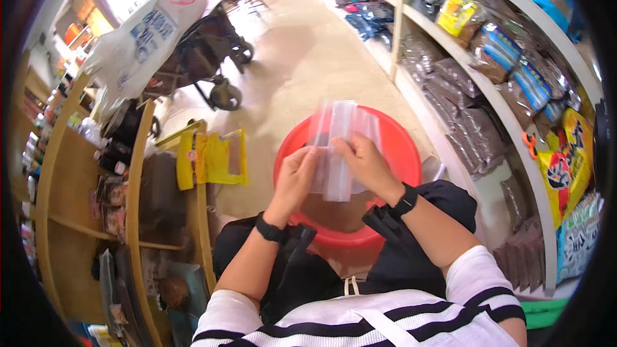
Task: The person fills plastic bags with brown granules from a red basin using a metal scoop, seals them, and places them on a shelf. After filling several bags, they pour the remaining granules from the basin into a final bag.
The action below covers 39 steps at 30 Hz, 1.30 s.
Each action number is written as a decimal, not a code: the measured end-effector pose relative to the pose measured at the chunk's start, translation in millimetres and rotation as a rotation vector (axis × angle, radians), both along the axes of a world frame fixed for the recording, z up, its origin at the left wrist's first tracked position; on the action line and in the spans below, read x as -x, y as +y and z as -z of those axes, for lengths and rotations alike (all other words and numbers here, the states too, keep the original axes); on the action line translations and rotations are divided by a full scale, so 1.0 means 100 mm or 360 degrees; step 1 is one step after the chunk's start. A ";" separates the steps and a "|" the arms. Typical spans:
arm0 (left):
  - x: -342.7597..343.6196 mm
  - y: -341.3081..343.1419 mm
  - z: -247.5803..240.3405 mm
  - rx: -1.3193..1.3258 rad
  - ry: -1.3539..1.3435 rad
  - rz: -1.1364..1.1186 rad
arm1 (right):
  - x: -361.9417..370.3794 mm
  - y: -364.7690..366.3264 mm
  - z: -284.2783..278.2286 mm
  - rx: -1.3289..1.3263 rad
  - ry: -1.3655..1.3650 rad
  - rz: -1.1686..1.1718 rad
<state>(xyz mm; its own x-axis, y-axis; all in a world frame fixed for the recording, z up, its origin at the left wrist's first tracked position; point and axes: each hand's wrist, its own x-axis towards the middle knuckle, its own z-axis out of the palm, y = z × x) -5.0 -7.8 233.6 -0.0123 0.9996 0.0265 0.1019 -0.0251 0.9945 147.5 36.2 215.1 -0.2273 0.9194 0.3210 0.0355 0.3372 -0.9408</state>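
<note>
A clear plastic bag (338,181) hangs between my two hands above a red round basin (410,148), its upper part smeared by motion. My left hand (298,168) pinches the bag's left side with thumb and fingers. On the other side my right hand (364,162) has its thumb and fingers pressed on the plastic. The bag looks flat, and whether it is one bag or several layers I cannot tell. Brown loose material (331,213) lies in the basin below, partly hidden by the bag and my hands.
At the right, white shelves (472,67) carry many bags of brown material (472,138). Wooden shelving (135,218) stands at the left, with yellow packaging (215,157) at its edge. Beyond it is a stroller (204,58) with a white plastic bag (148,42).
</note>
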 end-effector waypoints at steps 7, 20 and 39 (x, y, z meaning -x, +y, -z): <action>0.10 0.21 0.06 -0.0058 0.0070 -0.0297 | -0.80 0.16 -0.25 -0.0360 -0.0436 0.0568; 0.15 0.14 0.07 0.0035 -0.0140 -0.0099 | -4.49 -0.26 -1.02 -0.0722 -0.0960 0.2684; 0.15 0.09 0.09 0.0114 -0.0073 0.0361 | -4.68 0.08 -0.26 -0.0171 -0.2013 0.2018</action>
